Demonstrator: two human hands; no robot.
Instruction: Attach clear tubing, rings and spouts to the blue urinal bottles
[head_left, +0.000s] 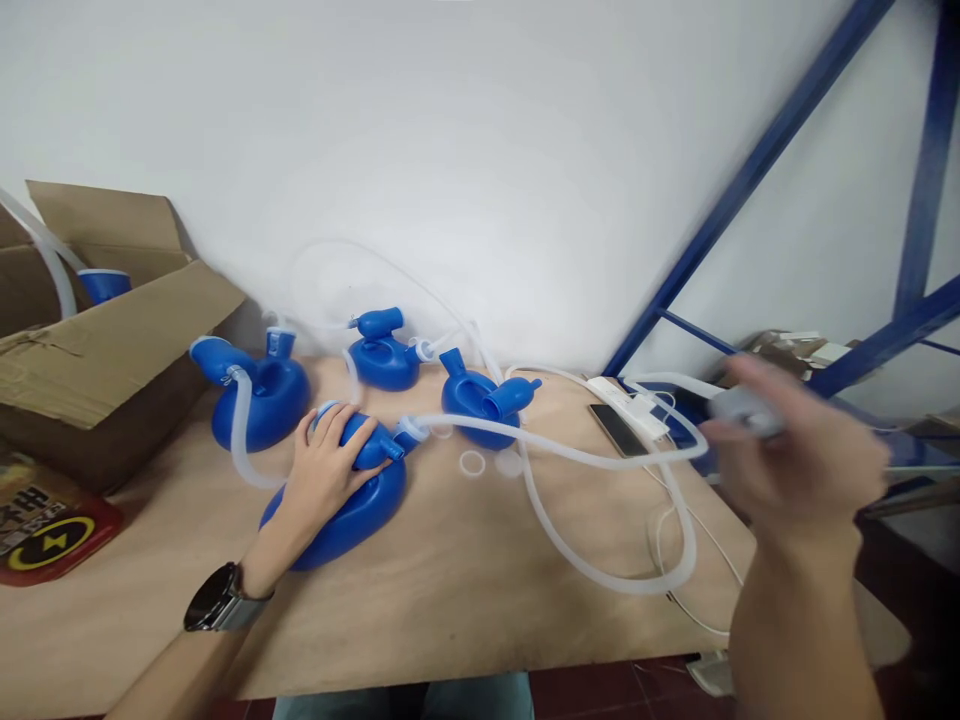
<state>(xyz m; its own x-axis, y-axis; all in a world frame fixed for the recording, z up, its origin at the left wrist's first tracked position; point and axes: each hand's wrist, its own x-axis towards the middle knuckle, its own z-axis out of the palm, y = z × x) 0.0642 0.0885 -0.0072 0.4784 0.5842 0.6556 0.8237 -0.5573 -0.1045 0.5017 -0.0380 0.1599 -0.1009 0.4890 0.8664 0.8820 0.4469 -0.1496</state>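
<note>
My left hand (330, 455), a watch on its wrist, curls over the blue cup-shaped spout (367, 442) resting on the nearest blue urinal bottle (364, 520). A clear flexible tube (570, 452) runs from that bottle's white-collared neck to the right and loops back. Off the table's right side, my right hand (802, 440) is raised and smeared by motion. Its fingers close round a grey piece (746, 410) at the tube's end; its exact kind is too blurred to tell. Behind stand more blue urinal bottles: one on the left (262, 405), one at the back (386, 365) and one in the middle (476, 405).
A cardboard box (127, 340) with another blue part stands left, near a red-lidded jar (52, 520). A clear ring (472, 462) lies mid-table. At right are a phone (617, 430), a white power strip (628, 405), cables and a blue metal frame (750, 190). A white wall rises behind.
</note>
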